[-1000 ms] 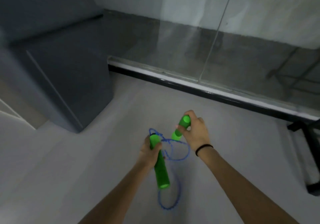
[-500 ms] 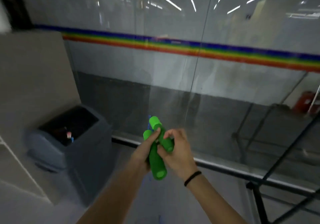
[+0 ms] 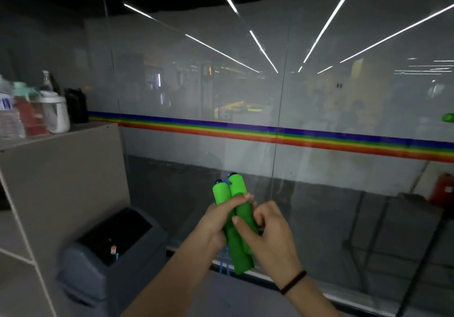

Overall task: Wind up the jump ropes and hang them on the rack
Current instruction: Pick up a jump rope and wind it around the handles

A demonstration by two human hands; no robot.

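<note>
Clasping 2 green handles (image 3: pixel 233 218), left hand (image 3: pixel 213 223) and right hand (image 3: pixel 267 238); blue rope (image 3: pixel 224 262) mostly hidden.

2 green foam handles (image 3: pixel 233 218), side by side and touching. 1 blue rope (image 3: pixel 224 265), seen as 2 strands below them. 2 hands: left hand (image 3: pixel 216 223) and right hand (image 3: pixel 267 233), both clasped on the handles. 1 black band (image 3: pixel 293 281) on the right wrist. 1 grey bin (image 3: pixel 98 262). 1 grey cabinet (image 3: pixel 63 169). About 5 blurred bottles and cups (image 3: pixel 34 110) on top. 1 rainbow stripe (image 3: pixel 270 135). 1 red extinguisher (image 3: pixel 442 190).
</note>
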